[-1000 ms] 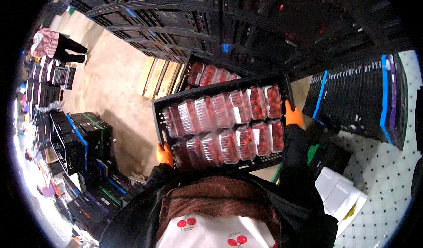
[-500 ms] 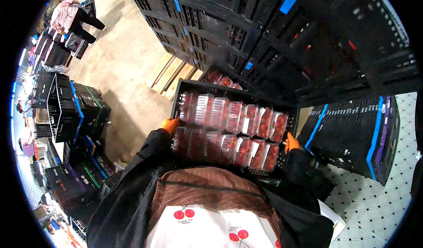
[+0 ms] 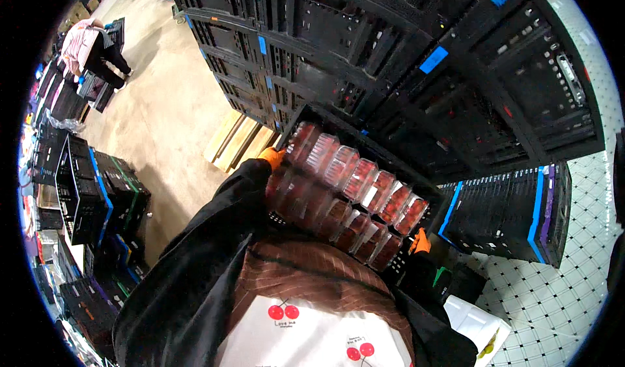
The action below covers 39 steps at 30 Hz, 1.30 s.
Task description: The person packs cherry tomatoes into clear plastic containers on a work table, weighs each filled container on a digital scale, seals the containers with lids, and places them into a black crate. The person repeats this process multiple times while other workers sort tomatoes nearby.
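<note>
A black plastic crate point(image 3: 390, 155) is in front of me, close to my body. Two rows of clear plastic punnets point(image 3: 360, 178) with red fruit fill it; the fruit's kind is too small to tell. In an orange glove, my left hand point(image 3: 272, 157) is closed on the crate's left end. My right hand point(image 3: 420, 242), also in an orange glove, grips the right end at the near corner. The crate lies at a slant, left end farther from me. What supports it underneath is hidden.
Tall stacked black crates point(image 3: 351, 48) rise just beyond. A wooden pallet point(image 3: 237, 139) shows at their foot. Black crates with blue strips point(image 3: 501, 211) stand right; more stacks point(image 3: 117, 184) stand left. A white box point(image 3: 478, 328) is near right. A person point(image 3: 94, 51) works far left.
The crate has turned clockwise, its left end moving away from me and its right end nearer. Both hands have kept hold. Punnets seen beyond it earlier are now covered.
</note>
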### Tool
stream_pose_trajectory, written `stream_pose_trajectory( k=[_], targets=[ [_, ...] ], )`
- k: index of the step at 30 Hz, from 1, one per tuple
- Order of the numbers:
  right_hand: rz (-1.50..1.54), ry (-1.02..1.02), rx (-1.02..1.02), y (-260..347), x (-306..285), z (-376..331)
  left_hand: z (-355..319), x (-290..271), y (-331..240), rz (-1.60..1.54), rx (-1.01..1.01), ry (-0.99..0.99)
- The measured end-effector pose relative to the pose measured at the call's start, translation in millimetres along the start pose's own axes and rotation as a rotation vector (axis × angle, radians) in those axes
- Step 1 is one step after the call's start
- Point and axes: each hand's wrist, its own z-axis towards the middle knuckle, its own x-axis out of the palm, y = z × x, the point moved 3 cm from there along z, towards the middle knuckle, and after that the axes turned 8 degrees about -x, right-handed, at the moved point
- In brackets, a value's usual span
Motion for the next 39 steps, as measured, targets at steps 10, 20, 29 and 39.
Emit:
stream_pose_trajectory(
  k=[10, 20, 29, 39],
  targets=[
    [-1.611, -0.045, -0.486, -9.5, 18.7, 50.9, -44.5, -41.1, -64.3, 0.093, -0.336, -0.23],
    [-0.971, -0.363, -0.239, 59.0, 42.6, -21.9, -30.6, -33.2, -48.6, 0.204, -0.355, -0.363],
    [-0.645, -0.187, -0.203, 36.5, 23.0, 3.9, -1.3, -23.1, 5.2, 0.283, -0.17, -0.531],
    [-0.208, 0.034, -0.318, 20.8, 6.8, 15.3, -167.6, 24.8, 45.6, 0.049, -0.587, -0.133]
  ],
)
